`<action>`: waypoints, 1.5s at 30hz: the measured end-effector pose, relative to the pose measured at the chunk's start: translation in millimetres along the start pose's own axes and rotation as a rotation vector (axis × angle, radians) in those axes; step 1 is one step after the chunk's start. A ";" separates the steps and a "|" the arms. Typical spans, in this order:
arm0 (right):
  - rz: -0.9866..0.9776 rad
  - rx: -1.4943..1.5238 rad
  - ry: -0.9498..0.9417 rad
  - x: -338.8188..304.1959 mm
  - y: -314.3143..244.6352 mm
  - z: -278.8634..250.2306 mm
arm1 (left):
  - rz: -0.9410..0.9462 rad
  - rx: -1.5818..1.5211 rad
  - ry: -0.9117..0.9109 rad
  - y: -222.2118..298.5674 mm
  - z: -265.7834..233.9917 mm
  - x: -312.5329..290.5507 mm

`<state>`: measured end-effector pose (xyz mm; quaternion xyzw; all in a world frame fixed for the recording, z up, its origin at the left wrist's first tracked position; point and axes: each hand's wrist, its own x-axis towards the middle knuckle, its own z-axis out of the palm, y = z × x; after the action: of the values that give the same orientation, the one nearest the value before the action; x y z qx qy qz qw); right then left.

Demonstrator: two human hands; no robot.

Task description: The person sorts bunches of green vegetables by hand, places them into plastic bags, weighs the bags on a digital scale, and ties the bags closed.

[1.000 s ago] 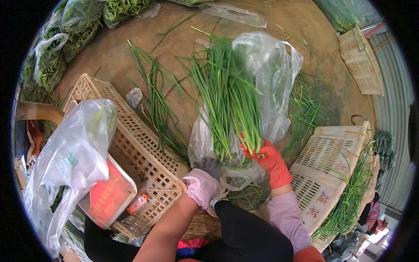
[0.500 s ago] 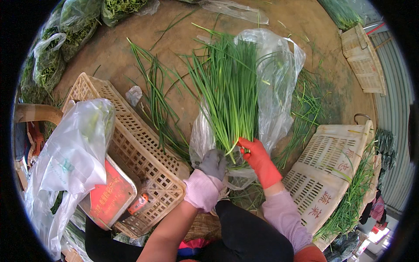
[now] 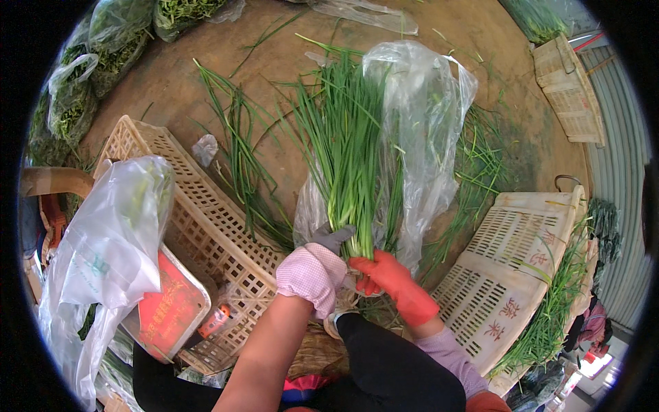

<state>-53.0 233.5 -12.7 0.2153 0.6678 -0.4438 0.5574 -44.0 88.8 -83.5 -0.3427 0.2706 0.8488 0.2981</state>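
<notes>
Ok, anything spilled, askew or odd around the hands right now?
Yes. Loose, thin green stalks lie strewn on the brown floor left of the thick green leafy bunch and right of the crumpled, clear plastic bag, outside the gathered bundle. Also, the grey-gloved left hand and orange-red-gloved right hand look mismatched.

Floor, brown, stained: clear plastic bag, spread; loose green stalks, scattered; crumpled plastic scrap; beige lattice crate; filled bags, upper left
</notes>
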 end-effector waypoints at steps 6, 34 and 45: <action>-0.208 0.447 0.088 10.0 46.5 -20.1 | -0.098 -0.175 -0.049 -3.9 0.8 5.6; -1.262 -1.417 0.568 74.1 -76.5 0.8 | -0.061 -0.183 -0.133 -41.6 -5.8 -7.8; -0.171 -1.155 1.270 31.3 44.5 -108.0 | 0.224 -0.024 0.097 43.3 33.9 -80.1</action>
<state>-86.9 339.8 -59.4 0.0543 0.9880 0.1293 0.0653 -41.1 56.3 8.1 -0.3544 0.3113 0.8623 0.1840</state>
